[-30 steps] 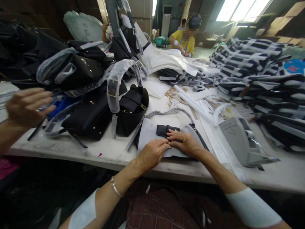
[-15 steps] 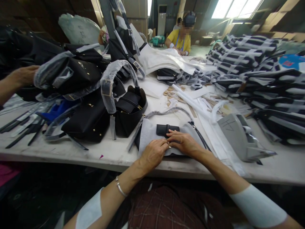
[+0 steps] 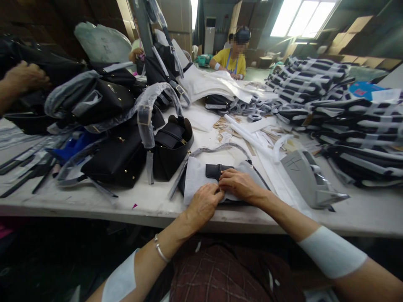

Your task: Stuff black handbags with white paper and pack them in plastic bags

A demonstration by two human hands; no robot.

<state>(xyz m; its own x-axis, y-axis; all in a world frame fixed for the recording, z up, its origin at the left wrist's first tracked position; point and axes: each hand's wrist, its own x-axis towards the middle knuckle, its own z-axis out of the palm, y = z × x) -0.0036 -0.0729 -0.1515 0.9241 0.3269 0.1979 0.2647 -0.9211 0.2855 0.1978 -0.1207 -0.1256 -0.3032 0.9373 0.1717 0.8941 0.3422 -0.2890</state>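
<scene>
A black handbag (image 3: 180,183) lies on the worktable right in front of me, with a white protective sheet (image 3: 193,178) over its front. Its black flap tab (image 3: 213,170) shows on top of the sheet, and its wrapped strap (image 3: 217,147) arches behind. My left hand (image 3: 205,202) is closed at the bag's front, fingertips pinched together just below the tab. Meeting it from the right, my right hand (image 3: 239,184) has bent fingers pressing on the tab's lower right side. The small part between the fingertips is hidden.
Left of the bag stands an open black handbag (image 3: 171,157) with a plastic-wrapped handle. More black bags (image 3: 110,159) pile up at left, where another person's hand (image 3: 27,77) reaches in. A grey tape dispenser (image 3: 302,178) and stacked wrapped bags (image 3: 355,138) are at right. A person in yellow (image 3: 231,63) sits beyond.
My hands stay at the bag's front, fingertips closer together, covering the gold metal piece seen before. The other person's hand at left has moved up onto the bag pile. My view has shifted slightly.
</scene>
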